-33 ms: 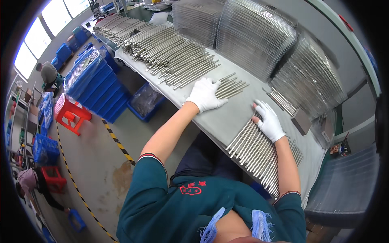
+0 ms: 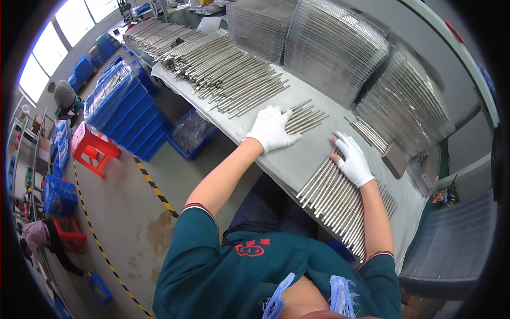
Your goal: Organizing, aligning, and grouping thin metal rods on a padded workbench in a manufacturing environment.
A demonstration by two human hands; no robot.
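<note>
My left hand (image 2: 272, 129), in a white glove, lies spread over the left ends of a small group of metal rods (image 2: 308, 118) on the bench. Its fingers are apart, and the glove covers part of those rods. Palm down, my right hand (image 2: 352, 161) rests with fingers stretched on the upper end of a neat row of similar rods (image 2: 337, 196) along the near right edge. The thumb and a fingertip of that glove are bare. A much larger spread of rods (image 2: 234, 80) lies beyond my left hand.
Stacked clear plastic trays (image 2: 334, 50) line the bench's back. A short rod row (image 2: 370, 134) ends at a grey block (image 2: 394, 160). Blue crates (image 2: 127, 114) and a red stool (image 2: 94, 150) stand on the floor at left. Two people are farther left.
My left hand and the small group of rods under it have shifted slightly to the right. My right hand stays in place.
</note>
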